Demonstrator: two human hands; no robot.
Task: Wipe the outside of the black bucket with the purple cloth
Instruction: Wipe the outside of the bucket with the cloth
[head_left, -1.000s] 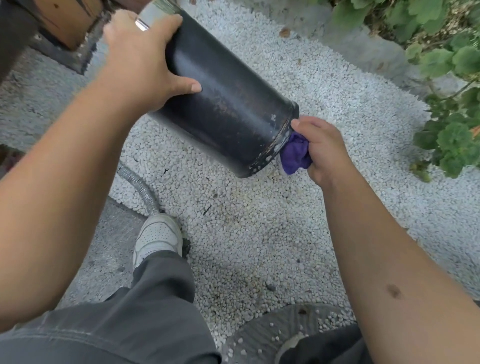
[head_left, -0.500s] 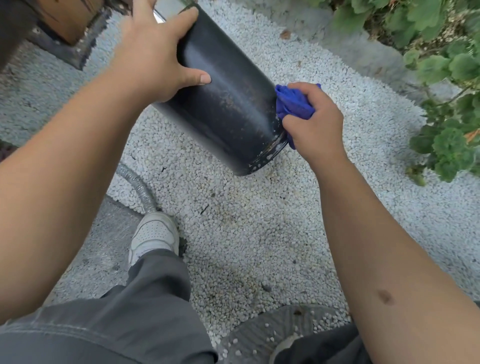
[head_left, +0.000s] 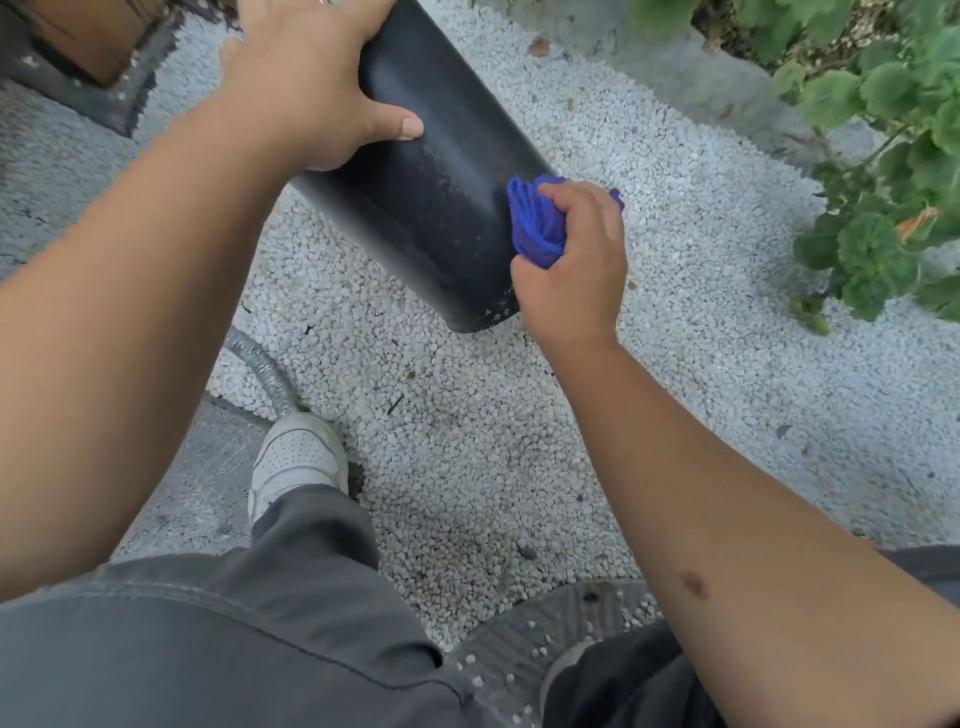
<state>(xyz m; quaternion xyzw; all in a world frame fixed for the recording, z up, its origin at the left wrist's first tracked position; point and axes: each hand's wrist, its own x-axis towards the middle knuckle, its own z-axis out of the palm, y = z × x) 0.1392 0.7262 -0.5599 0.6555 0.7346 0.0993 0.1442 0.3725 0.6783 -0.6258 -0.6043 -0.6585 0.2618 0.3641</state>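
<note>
The black bucket (head_left: 441, 171) is held tilted in the air above white gravel, its bottom end pointing down toward me. My left hand (head_left: 311, 78) grips its upper side near the rim, thumb lying across the wall. The bunched purple cloth (head_left: 537, 223) is pressed against the bucket's right side near the bottom. My right hand (head_left: 576, 265) is closed around it. The bucket's rim is cut off by the top of the view.
White gravel (head_left: 519, 441) covers the ground. Green plants (head_left: 893, 171) grow at the right behind a concrete edge (head_left: 675, 67). A grey corrugated hose (head_left: 265, 374) runs beside my white shoe (head_left: 296, 462). A dark stepping stone (head_left: 550, 639) lies near my feet.
My right hand carried the cloth from the bucket's bottom edge up onto its side wall and then slightly down along it. The left hand kept its grip.
</note>
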